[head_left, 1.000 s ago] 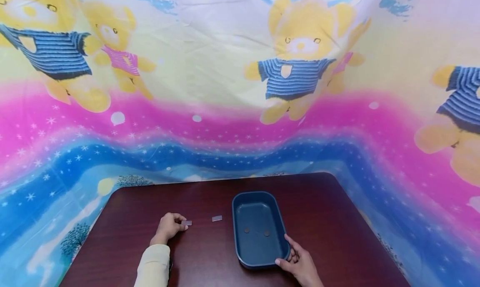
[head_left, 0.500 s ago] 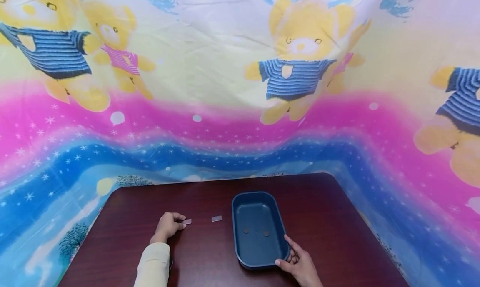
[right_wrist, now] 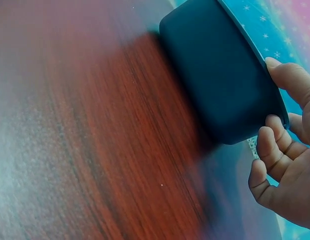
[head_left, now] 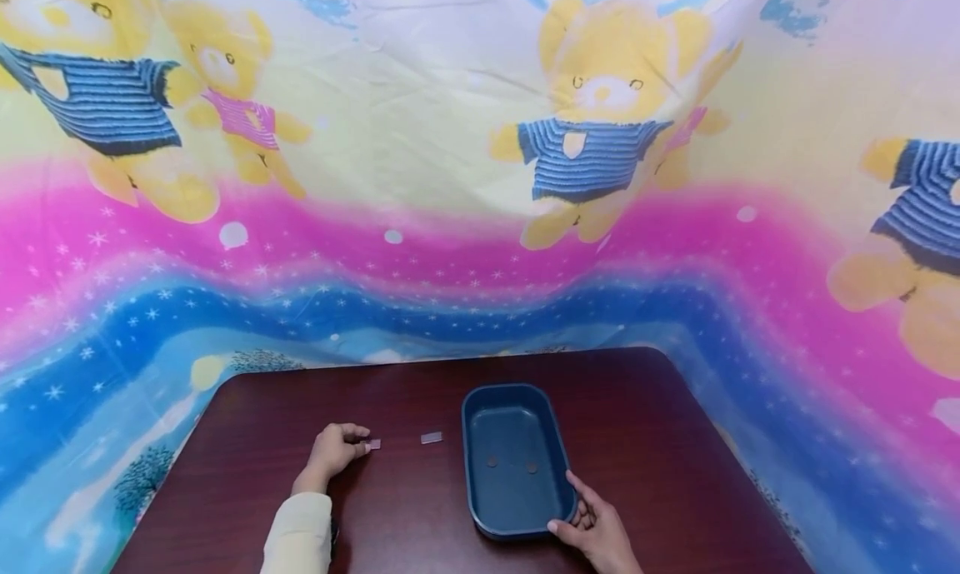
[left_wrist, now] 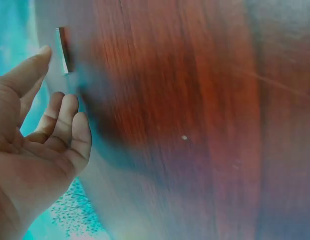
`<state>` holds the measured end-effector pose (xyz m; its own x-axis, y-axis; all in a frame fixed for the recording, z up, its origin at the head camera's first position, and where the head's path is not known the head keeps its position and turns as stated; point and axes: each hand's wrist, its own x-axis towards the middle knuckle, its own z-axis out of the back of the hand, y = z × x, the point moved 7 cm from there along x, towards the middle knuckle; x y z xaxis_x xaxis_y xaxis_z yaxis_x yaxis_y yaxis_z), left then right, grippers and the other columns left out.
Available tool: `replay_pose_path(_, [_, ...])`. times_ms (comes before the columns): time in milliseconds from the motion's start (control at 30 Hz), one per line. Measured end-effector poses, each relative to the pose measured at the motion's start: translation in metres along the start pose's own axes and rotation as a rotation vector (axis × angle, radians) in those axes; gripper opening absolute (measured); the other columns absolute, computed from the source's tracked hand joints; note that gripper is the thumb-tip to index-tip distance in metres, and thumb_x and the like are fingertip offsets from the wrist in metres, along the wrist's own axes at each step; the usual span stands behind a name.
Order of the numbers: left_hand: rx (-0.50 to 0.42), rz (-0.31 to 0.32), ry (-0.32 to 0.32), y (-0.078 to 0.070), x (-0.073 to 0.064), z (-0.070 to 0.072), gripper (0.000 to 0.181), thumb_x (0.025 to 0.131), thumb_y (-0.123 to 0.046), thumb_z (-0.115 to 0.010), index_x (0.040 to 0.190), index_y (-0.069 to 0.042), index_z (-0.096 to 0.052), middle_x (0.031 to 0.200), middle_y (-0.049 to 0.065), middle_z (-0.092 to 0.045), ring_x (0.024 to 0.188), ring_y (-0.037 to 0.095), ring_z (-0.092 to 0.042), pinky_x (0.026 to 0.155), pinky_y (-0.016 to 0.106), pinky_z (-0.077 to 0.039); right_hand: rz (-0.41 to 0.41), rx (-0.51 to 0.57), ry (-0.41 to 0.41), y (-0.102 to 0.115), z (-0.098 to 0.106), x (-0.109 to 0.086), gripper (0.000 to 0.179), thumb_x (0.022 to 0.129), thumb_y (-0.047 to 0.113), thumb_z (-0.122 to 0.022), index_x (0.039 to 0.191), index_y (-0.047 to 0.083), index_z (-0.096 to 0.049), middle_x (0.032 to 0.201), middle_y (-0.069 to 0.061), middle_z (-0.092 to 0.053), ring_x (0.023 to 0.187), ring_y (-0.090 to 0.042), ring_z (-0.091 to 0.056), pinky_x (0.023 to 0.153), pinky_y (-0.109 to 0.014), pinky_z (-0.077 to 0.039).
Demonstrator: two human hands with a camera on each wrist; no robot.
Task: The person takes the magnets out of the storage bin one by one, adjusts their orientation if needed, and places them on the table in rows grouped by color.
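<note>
My left hand point(head_left: 332, 451) is over the left part of the table, thumb and index finger parted. Right at its fingertips is a small, flat, pale rectangular piece point(head_left: 376, 444). In the left wrist view, a thin bright-edged piece point(left_wrist: 63, 51) shows just beyond the thumb tip, a narrow gap between them. A similar piece point(head_left: 431, 437) lies farther right, near the tray. My right hand point(head_left: 600, 531) grips the near right corner of a deep dark-blue tray point(head_left: 471, 474). Two small brown coin-like discs, one left point(head_left: 492, 461) and one right point(head_left: 532, 467), lie inside it.
The dark red-brown wooden table point(head_left: 675, 441) has rounded far corners. Behind and beside it hangs a cloth point(head_left: 420, 182) printed with bears. A tiny pale speck point(left_wrist: 184, 137) shows on the wood in the left wrist view.
My left hand has drawn slightly left and back from the rectangular piece, and its thumb and index finger have parted. The right hand and tray hold nearly the same place.
</note>
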<state>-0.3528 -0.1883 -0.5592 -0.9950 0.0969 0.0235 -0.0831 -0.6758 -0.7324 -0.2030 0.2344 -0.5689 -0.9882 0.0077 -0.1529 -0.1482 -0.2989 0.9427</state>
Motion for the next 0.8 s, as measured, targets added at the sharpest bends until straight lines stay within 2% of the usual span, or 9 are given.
replay_pose_path(167, [-0.017,0.011,-0.017,0.002,-0.009,0.001,0.018,0.081,-0.006,-0.071,0.098,-0.001,-0.070,0.092,0.011,-0.066,0.084,0.026,-0.058,0.072,0.041,-0.047,0.002,-0.001,0.009,0.001,-0.002,0.000,0.082,0.076,0.022,-0.077,0.142,0.001,-0.033,0.065,-0.003,-0.042,0.050,-0.010,-0.038,0.048,-0.023,-0.036])
replay_pose_path(300, [-0.054,0.006,-0.018,-0.004,-0.013,-0.001,0.024,0.081,-0.010,-0.072,0.103,0.000,-0.069,0.095,0.011,-0.066,0.086,0.026,-0.060,0.072,0.040,-0.048,0.001,0.005,-0.001,0.001,-0.001,0.001,0.081,0.076,0.022,-0.077,0.142,0.000,-0.034,0.065,-0.003,-0.042,0.051,-0.010,-0.040,0.049,-0.024,-0.038])
replay_pose_path(433, [-0.123,0.010,-0.003,-0.016,-0.016,-0.007,0.033,0.080,-0.015,-0.074,0.109,-0.001,-0.066,0.100,0.011,-0.065,0.091,0.026,-0.061,0.074,0.040,-0.049,0.002,0.012,-0.008,0.000,0.000,0.000,0.081,0.077,0.021,-0.077,0.142,0.001,-0.034,0.065,-0.003,-0.043,0.050,-0.010,-0.040,0.049,-0.024,-0.038])
replay_pose_path(633, [-0.119,-0.039,0.005,-0.040,-0.022,-0.010,0.031,0.079,-0.013,-0.074,0.107,-0.003,-0.067,0.101,0.011,-0.065,0.087,0.024,-0.061,0.073,0.040,-0.049,0.010,0.028,-0.017,0.001,-0.002,-0.001,0.079,0.077,0.020,-0.077,0.142,0.001,-0.035,0.066,-0.004,-0.043,0.051,-0.010,-0.042,0.050,-0.023,-0.039])
replay_pose_path(800, [-0.120,-0.076,0.028,-0.061,-0.027,-0.013,0.031,0.079,-0.016,-0.075,0.107,-0.006,-0.068,0.107,0.011,-0.063,0.095,0.031,-0.058,0.078,0.043,-0.047,0.017,0.034,-0.024,0.002,-0.002,-0.002,0.079,0.078,0.019,-0.076,0.142,0.000,-0.034,0.066,-0.004,-0.043,0.051,-0.010,-0.041,0.050,-0.023,-0.039])
